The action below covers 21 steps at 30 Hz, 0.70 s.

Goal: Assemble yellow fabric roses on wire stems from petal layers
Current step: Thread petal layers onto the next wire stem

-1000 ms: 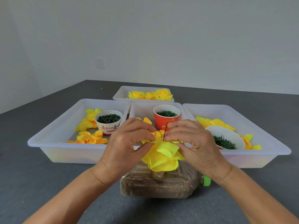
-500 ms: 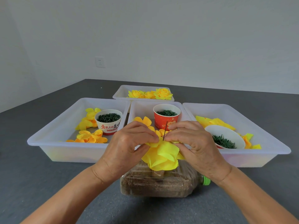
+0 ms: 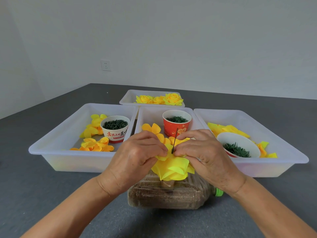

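Between the pinching fingertips of the left hand [image 3: 137, 155] and right hand [image 3: 204, 152], the wire stem [image 3: 175, 140] pierces the yellow petal layer [image 3: 173, 167]; press evenly beside the wire, keeping it upright.

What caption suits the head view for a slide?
Both hands, left hand and right hand, pinch yellow petals around a wire stem.

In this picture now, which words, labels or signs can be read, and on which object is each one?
"舌尖上的美味", red characters, last ones partly cut off: white paper cup in the left tray.
Smaller red line beneath on that cup: too small to read.
Gold design on the red paper cup: no readable text.
Nothing else carries text.
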Available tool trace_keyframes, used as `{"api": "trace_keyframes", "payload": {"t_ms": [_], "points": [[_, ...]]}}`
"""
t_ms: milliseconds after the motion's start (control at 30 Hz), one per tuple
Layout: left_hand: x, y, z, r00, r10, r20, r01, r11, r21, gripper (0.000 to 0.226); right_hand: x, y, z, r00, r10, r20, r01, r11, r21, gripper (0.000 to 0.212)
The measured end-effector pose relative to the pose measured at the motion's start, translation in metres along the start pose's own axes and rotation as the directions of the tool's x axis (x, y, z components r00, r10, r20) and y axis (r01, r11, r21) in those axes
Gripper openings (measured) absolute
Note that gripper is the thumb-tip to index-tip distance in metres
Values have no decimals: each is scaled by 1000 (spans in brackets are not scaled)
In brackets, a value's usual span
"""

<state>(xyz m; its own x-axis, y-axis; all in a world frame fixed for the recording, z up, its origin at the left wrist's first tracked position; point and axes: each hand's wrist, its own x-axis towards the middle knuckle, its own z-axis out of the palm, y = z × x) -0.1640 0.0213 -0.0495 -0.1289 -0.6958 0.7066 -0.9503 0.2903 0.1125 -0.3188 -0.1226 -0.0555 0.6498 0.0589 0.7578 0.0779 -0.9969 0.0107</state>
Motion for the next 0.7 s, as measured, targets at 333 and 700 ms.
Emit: {"api": "trace_keyframes", "payload": {"t_ms": [333,700], "points": [[0,5,-5,996,49,72,-52,998,47,19,-4,2,1,992,103,76,-114,980,161,12],[18,9,2,877,-463,130,473,785,-400,19,-3,-3,-8,883,359,302,-461,784,417,23]]}}
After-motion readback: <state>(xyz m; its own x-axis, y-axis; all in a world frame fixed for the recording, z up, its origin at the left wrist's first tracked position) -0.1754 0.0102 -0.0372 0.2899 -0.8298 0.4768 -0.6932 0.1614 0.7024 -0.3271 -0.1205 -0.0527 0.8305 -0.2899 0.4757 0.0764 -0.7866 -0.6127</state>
